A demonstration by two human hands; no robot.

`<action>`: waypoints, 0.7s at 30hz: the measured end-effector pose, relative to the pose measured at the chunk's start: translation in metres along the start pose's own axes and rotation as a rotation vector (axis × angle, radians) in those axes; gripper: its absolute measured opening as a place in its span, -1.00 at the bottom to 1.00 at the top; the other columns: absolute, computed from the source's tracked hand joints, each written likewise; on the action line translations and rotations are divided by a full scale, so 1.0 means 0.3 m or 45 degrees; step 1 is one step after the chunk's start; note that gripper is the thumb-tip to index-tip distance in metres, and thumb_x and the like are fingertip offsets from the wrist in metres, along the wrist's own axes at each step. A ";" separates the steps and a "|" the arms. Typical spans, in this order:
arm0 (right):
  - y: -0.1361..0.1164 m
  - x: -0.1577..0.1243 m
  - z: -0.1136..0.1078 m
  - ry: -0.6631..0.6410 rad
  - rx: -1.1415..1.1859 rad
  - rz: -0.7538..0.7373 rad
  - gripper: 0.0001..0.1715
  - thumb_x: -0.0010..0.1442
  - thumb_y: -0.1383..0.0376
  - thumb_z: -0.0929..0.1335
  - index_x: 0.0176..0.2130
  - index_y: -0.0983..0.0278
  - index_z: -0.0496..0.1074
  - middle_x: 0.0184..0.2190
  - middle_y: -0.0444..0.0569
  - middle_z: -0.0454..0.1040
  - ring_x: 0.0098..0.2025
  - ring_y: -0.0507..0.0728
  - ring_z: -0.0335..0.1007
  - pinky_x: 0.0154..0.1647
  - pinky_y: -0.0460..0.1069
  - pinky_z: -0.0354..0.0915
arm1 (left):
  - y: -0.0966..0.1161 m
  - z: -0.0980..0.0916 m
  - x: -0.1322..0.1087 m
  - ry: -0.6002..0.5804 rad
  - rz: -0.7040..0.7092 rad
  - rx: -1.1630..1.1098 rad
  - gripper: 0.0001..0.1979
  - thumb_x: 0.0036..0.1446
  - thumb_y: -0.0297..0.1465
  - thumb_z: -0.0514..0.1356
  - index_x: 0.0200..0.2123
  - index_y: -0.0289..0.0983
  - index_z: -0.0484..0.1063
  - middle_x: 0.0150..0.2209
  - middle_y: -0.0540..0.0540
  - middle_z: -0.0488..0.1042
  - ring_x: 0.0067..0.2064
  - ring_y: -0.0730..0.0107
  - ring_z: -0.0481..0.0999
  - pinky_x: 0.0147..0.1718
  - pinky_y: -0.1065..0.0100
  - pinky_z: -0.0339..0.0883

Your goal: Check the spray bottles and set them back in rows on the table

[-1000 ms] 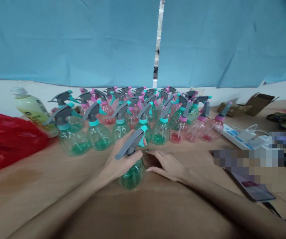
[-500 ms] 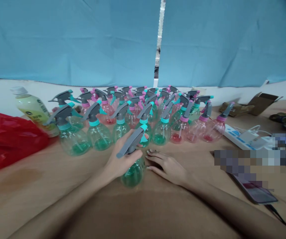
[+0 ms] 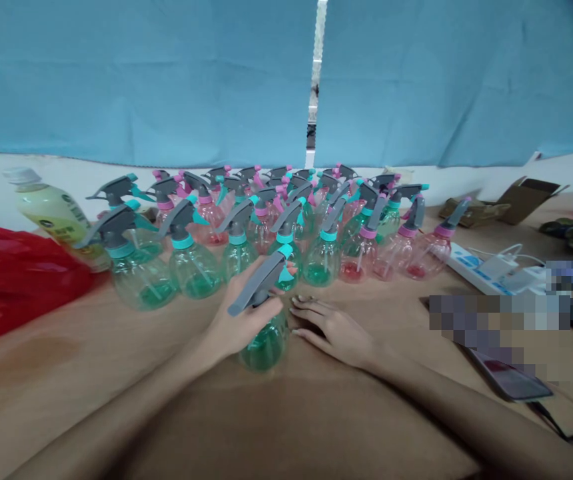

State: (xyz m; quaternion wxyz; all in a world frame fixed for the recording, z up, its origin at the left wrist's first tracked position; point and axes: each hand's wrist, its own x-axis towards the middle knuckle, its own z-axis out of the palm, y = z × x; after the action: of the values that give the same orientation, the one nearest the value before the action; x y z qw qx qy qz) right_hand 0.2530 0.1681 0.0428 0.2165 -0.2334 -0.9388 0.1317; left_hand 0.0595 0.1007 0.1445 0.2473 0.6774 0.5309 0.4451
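My left hand (image 3: 246, 310) is wrapped round the neck of a green spray bottle (image 3: 265, 347) that stands upright on the table. The bottle's grey head with a turquoise nozzle pokes out above my fingers, tilted up and to the right. Green liquid shows in its lower part. My right hand (image 3: 334, 330) lies palm down on the table, just right of the bottle, fingers stretched out and holding nothing. Beyond both hands stands a front row of spray bottles, among them a green bottle (image 3: 321, 265) and a pink bottle (image 3: 359, 259), each with some liquid.
Several more spray bottles crowd behind the front row, against the wall. On the left are a red plastic bag (image 3: 16, 287) and a yellowish bottle (image 3: 56, 210). At right lie a power strip (image 3: 476, 267), a phone (image 3: 516, 383) and an open cardboard box (image 3: 526, 203).
The whole view has shifted slightly. My left hand keeps its hold on the green spray bottle, and my right hand stays flat on the table.
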 end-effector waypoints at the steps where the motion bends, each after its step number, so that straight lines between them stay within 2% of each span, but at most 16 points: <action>1: 0.000 -0.001 0.000 0.001 0.003 0.002 -0.49 0.31 0.09 0.19 0.15 0.27 0.30 0.16 0.03 0.33 0.25 0.17 0.14 0.26 0.15 0.14 | 0.000 0.000 -0.001 -0.012 -0.003 0.000 -0.64 -0.02 -0.40 0.11 -0.08 -0.16 0.37 -0.39 0.02 0.45 -0.33 0.31 0.50 -0.26 0.29 0.39; 8: -0.003 -0.002 -0.001 0.008 0.030 0.003 -0.51 0.31 0.10 0.20 0.15 0.23 0.29 0.16 0.02 0.33 0.25 0.18 0.15 0.25 0.18 0.14 | -0.011 -0.002 -0.005 -0.017 0.004 0.033 -0.57 0.00 -0.43 0.10 -0.01 -0.13 0.36 -0.32 -0.01 0.47 -0.32 0.32 0.50 -0.28 0.31 0.37; 17: -0.005 -0.002 -0.004 -0.016 0.028 0.015 -0.50 0.31 0.11 0.20 0.14 0.28 0.29 0.18 0.03 0.31 0.26 0.15 0.11 0.28 0.15 0.10 | 0.003 -0.002 -0.001 -0.002 0.053 0.053 -0.56 -0.04 -0.47 0.08 -0.04 -0.11 0.38 -0.31 0.01 0.48 -0.27 0.29 0.53 -0.28 0.34 0.37; 21: -0.001 -0.002 0.000 -0.004 0.039 0.014 -0.50 0.31 0.10 0.19 0.14 0.28 0.30 0.17 0.03 0.31 0.26 0.15 0.12 0.27 0.14 0.11 | 0.000 -0.005 0.000 -0.025 0.043 0.084 -0.60 -0.03 -0.46 0.09 -0.07 -0.14 0.38 -0.32 0.01 0.47 -0.35 0.34 0.50 -0.28 0.32 0.37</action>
State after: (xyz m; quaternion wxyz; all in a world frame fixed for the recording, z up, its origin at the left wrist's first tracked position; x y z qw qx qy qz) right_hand 0.2535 0.1675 0.0427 0.2177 -0.2349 -0.9357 0.1477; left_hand 0.0582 0.1006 0.1453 0.2226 0.6984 0.5313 0.4248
